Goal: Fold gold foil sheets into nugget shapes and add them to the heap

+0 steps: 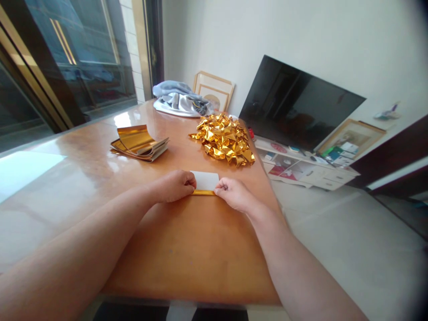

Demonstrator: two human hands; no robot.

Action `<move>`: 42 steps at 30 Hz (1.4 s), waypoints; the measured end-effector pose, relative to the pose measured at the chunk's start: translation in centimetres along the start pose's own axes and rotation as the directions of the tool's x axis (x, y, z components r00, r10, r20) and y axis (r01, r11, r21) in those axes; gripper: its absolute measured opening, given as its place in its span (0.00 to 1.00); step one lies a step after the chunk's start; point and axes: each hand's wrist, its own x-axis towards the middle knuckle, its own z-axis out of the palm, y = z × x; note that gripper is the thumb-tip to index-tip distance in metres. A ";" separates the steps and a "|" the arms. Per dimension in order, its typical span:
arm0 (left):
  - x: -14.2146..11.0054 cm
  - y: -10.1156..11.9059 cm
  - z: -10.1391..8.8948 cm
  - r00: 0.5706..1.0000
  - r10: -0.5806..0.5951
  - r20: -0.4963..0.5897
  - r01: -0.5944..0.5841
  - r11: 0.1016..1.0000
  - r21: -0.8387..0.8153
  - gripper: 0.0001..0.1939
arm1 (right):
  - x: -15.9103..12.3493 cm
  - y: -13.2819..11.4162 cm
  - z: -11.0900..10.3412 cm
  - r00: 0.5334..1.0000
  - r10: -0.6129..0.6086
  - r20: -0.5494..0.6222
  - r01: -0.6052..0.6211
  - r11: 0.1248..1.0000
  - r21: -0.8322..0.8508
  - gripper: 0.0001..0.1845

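Observation:
Between my two hands lies a sheet of gold foil paper [206, 181], its white back facing up. A narrow gold strip is folded over along its near edge. My left hand [178, 185] pinches the left end of that fold, and my right hand [232, 191] pinches the right end. Both hands rest low over the table. Beyond and to the left sits a stack of gold paper sheets [140, 145], the top one curling up. Farther off to the right is a heap of folded gold paper pieces [225, 140].
The glossy brown table [187, 254] ends in an edge on my right. Bundled light-blue cloth [179, 99] lies at its far end, near leaning picture frames [214, 91]. A television [297, 104] stands above a white cabinet [301, 171]. Glass doors [87, 58] are at the left.

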 end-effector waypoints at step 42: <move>-0.6 1.5 1.2 0.889 0.454 0.053 -0.454 0.863 0.222 0.15 | -1.0 -1.4 -0.6 0.993 0.096 -0.067 -0.107 0.974 -0.198 0.06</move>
